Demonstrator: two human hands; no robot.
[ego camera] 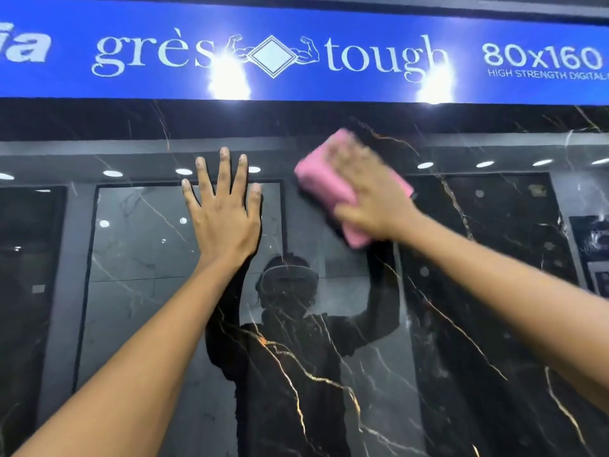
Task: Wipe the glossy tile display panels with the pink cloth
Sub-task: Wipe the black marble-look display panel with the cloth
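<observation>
A glossy black tile panel (pixel 478 308) with gold and white veins fills the view in front of me. My left hand (pixel 222 212) lies flat against it, fingers spread and straight, near the upper middle. To the right, my right hand (pixel 372 199) presses a folded pink cloth (pixel 316 166) against the panel's upper part. That hand is blurred with motion. The cloth shows above and below the hand, with its middle hidden under the palm.
A blue sign band (pixel 362 84) with white lettering runs across the top, just above the panel. The glossy surface reflects ceiling lights, other tile displays and a person with raised arms. A dark label (pixel 593 245) sits at the right edge.
</observation>
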